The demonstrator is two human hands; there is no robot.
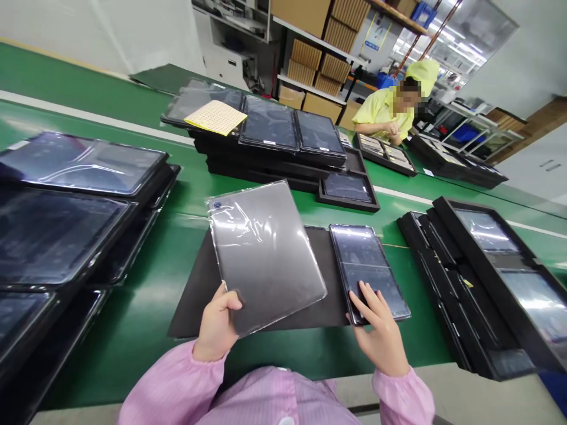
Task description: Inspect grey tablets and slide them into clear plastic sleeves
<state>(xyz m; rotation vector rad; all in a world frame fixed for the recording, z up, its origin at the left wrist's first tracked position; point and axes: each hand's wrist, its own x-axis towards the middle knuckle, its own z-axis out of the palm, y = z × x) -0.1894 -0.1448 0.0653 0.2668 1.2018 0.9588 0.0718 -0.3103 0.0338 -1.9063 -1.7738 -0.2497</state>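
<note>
My left hand (219, 324) grips the lower left corner of a grey tablet (270, 254), thumb on top. The tablet is tilted above a black mat (195, 295), its plain back face up, wrapped in clear film. A small dark round mark shows near its upper left corner. To the right lies a second tablet (367, 265), dark glossy screen up, partly beside the mat. The fingers of my right hand (376, 324) rest spread on that screen's lower end.
Stacked black trays of tablets stand at the left (66, 236), in the middle back (270, 127) and at the right (487, 283). A yellow patterned sheet (216, 117) lies on the back stack. Across the green table (146, 307), a person in yellow (376, 112) works beside a tray (385, 154).
</note>
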